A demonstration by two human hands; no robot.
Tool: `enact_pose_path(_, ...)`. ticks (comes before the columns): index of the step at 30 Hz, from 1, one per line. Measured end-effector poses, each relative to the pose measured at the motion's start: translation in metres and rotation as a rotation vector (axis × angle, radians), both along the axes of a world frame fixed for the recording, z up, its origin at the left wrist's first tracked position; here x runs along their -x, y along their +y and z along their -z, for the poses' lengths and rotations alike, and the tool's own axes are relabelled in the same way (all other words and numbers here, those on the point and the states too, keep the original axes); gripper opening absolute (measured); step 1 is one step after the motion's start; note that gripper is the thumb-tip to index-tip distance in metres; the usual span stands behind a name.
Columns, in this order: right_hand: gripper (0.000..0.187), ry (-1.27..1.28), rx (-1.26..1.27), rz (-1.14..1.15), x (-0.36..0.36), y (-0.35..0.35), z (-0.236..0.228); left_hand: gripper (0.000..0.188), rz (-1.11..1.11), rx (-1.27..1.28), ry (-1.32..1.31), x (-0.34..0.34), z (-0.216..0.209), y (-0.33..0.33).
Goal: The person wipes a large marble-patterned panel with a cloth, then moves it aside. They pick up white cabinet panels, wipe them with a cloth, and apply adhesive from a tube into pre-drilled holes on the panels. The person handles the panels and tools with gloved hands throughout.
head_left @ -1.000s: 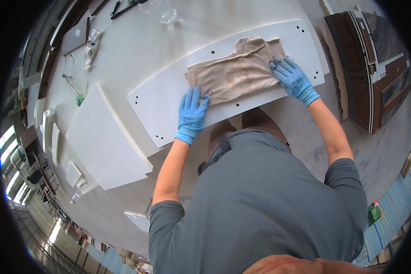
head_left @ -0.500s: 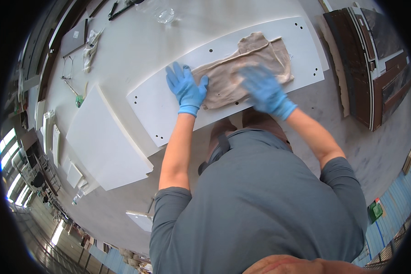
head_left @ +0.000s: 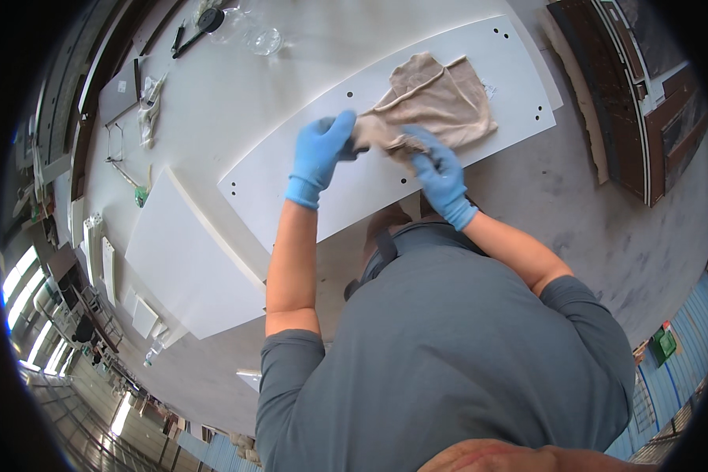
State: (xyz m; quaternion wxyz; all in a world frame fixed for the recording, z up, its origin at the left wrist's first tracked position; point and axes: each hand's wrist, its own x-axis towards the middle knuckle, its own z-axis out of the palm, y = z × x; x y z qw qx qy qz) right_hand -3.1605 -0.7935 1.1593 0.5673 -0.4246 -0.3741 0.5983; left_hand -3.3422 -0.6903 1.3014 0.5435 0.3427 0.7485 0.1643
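A white panel (head_left: 271, 177) with small dark holes near its corners and edges lies in front of me. On it rests a crumpled beige cloth (head_left: 440, 102), spread out over the right half. My left hand (head_left: 320, 153), in a blue glove, pinches the cloth's left end, which is raised and smeared by motion. Also gloved in blue, my right hand (head_left: 440, 177) has its fingers closed on a bunched part of the cloth at the near side. Between the two hands the gathered fabric is lifted off the panel.
Left of the panel lies another white board (head_left: 189, 259). Farther off are a clear plastic bottle (head_left: 263, 39), a black-handled tool (head_left: 204, 25), a dark board (head_left: 119, 90) and a clear plastic bag (head_left: 149, 110). Brown panels (head_left: 606, 86) are stacked at the right.
My left hand has come off the panel and gripped the cloth's left end. My right hand has stopped sweeping over the cloth and now holds it. The cloth's left part is gathered up.
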Motion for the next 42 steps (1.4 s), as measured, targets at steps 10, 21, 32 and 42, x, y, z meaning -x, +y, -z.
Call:
enact_pose_path(10, 0.063, -1.052, -0.172, 0.162, -0.097, -0.018, -0.018, 0.05, 0.897, -0.862, 0.909, -0.047, 0.08, -0.024)
enact_pose_path(21, 0.047, -1.18, -0.349, -0.122, -0.065, 0.019, 0.035, 0.054, 0.71, -0.756, 1.011, 0.004, 0.088, -0.063)
enact_pose_path(32, 0.044, -0.495, 0.193, 0.186, -0.143, 0.065, 0.066, 0.052, 0.636, -0.782, 0.83, -0.033, 0.084, -0.061)
enact_pose_path(42, 0.061, -1.117, -0.575, -0.107, -0.123, 0.065, 0.042, 0.052, 0.73, -0.835, 0.807, -0.1, 0.116, -0.038)
